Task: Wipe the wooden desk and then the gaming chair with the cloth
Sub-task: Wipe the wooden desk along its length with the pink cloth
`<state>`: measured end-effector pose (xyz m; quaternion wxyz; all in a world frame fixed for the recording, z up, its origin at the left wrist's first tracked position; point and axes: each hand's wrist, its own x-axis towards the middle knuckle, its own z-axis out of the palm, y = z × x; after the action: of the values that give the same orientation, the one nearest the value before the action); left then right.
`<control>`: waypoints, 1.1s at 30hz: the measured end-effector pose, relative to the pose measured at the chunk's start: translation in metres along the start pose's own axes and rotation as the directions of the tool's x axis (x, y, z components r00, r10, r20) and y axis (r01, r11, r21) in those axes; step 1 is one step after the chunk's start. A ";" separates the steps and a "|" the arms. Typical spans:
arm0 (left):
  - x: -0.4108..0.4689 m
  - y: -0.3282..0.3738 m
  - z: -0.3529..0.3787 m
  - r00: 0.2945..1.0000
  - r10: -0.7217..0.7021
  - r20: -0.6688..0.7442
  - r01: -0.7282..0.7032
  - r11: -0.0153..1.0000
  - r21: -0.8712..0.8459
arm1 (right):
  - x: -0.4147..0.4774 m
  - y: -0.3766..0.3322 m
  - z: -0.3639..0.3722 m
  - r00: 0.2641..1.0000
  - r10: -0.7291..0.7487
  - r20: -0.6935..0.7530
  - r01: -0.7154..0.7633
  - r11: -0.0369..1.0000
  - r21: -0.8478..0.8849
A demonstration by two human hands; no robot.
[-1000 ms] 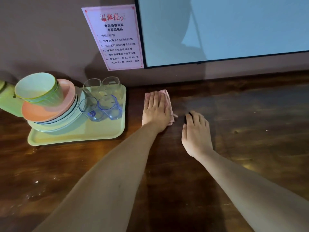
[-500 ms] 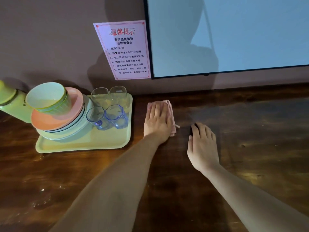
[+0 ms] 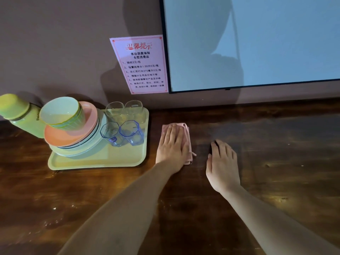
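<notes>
The desk [image 3: 276, 162] runs along the wall under a screen [image 3: 257, 43], and at its left end a tray [image 3: 92, 163] holds a stack of plates [image 3: 60, 138] topped by a green bowl [image 3: 60, 113], its inside bare, plus four empty glasses [image 3: 131, 132] — two clear behind two blue. Just right of the tray the left hand [image 3: 172, 148] lies flat, fingers straight and together, pressing the pink cloth [image 3: 185, 131] onto the wood — the right hand [image 3: 222, 162] rests palm down nearby, fingers loosely spread, holding nothing.
</notes>
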<state>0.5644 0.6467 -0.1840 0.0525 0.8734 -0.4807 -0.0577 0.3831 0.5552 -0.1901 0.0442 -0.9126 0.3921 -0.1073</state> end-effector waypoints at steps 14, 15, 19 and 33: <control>0.051 -0.013 -0.007 1.000 0.009 -0.015 -0.008 1.000 0.028 | 0.002 -0.002 -0.002 1.000 -0.001 0.023 0.001 0.999 -0.034; 0.030 -0.008 -0.006 1.000 -0.008 -0.024 0.008 1.000 0.028 | 0.001 -0.003 -0.006 0.999 0.003 0.039 -0.002 1.000 -0.028; -0.044 0.015 0.008 0.997 -0.041 -0.063 0.041 0.999 -0.007 | -0.001 -0.006 -0.012 0.999 0.010 0.046 -0.010 1.000 -0.006; 0.016 0.002 0.001 1.000 -0.022 -0.014 0.023 0.999 0.050 | 0.001 0.000 0.000 1.000 -0.015 -0.002 0.015 0.999 -0.042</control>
<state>0.5710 0.6324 -0.1851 0.0332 0.8801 -0.4719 -0.0405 0.3841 0.5545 -0.1903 0.0239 -0.9161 0.3875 -0.1006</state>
